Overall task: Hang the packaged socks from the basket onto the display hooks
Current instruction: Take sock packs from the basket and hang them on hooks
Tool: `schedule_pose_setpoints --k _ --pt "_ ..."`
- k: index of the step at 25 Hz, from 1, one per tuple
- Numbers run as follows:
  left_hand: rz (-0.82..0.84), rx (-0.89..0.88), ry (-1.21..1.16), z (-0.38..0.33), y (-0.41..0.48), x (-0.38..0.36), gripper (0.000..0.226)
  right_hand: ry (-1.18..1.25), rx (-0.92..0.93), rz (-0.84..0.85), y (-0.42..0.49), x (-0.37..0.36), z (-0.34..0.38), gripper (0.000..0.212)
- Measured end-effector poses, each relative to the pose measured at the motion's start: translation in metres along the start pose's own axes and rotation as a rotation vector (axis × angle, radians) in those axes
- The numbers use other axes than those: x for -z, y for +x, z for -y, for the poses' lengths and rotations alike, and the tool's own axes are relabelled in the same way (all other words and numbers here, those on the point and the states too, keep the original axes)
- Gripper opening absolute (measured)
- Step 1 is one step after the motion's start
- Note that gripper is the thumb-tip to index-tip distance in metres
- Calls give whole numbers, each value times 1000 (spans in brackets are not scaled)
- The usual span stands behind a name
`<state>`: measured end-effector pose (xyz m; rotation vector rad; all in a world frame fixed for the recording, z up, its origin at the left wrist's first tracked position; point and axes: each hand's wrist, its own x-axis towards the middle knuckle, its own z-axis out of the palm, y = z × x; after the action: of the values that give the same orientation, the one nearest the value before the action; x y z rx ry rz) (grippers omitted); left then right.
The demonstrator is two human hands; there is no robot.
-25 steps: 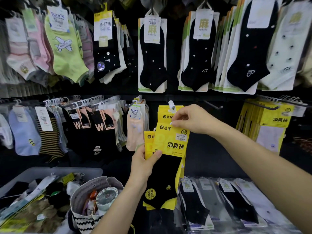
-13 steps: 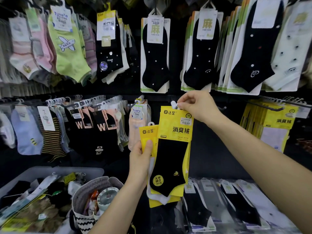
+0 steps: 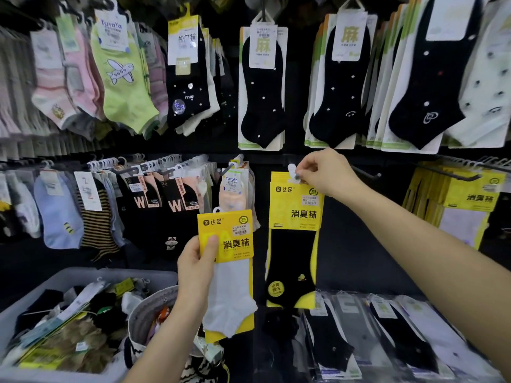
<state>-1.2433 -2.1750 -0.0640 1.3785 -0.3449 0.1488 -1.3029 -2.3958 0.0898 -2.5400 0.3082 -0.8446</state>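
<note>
A yellow pack of black socks [image 3: 292, 244] hangs at the centre of the display. My right hand [image 3: 323, 172] pinches its top edge by the white plastic hanger tab [image 3: 291, 170], at the tip of a display hook. To the lower left, my left hand [image 3: 197, 265] grips a second yellow pack holding white socks [image 3: 229, 275], thumb pressed on the card front. The grey basket [image 3: 69, 277] with several loose sock packs sits at the bottom left.
Rows of hung socks fill the wall above and to the left. More yellow packs [image 3: 470, 205] hang on a hook at the right. Flat clear-wrapped black socks [image 3: 387, 335] lie on the shelf below. A striped fabric bag [image 3: 154, 322] stands beside the basket.
My right hand lifted the black-sock pack up to the hook tip. My left hand let go of that pack and now holds only the white-sock pack, moved left and apart from it.
</note>
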Motion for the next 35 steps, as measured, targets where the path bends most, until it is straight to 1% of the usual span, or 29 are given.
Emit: schedule_pose_setpoints --k 2,4,5,6,7,9,10,11,14,19,23,27,30,32,35 --pt "36 -44 17 -4 -4 0 19 -55 30 -89 -3 1 1 10" --pt "87 -95 43 -7 -9 -4 16 -19 144 -211 -15 3 6 9" --pt "116 -113 49 -8 -12 -7 15 17 221 -217 -23 3 11 9" --pt "144 -125 49 -10 -16 -13 13 42 287 -155 -32 2 16 8" --pt "170 -132 46 -11 -19 -19 13 51 323 -38 -40 -1 21 9" --pt "208 -144 52 -13 -23 -33 14 29 304 220 -53 -6 24 11" --pt "223 -151 54 -14 -25 -40 14 9 279 282 -55 -6 22 11" --pt "237 -150 49 -14 -26 -46 13 -5 254 282 -55 -4 18 11" --pt "264 -124 7 -15 -28 -62 13 6 187 170 -51 7 6 13" --pt "326 -102 -12 -24 -25 -86 13 75 197 204 -47 16 -2 13" --pt "305 -58 -33 -28 -18 -96 17 71 217 184 -39 23 -4 9" --pt "267 15 -96 -32 -7 -104 19 27 203 40 -24 22 0 15" --pt "173 32 -89 -30 1 -110 17 28 178 -53 -11 17 4 12" --pt "101 39 -87 -24 4 -111 9 23 160 -50 -5 14 4 10" --pt "74 50 -34 -10 6 -109 14 21 110 -21 0 8 -2 9"
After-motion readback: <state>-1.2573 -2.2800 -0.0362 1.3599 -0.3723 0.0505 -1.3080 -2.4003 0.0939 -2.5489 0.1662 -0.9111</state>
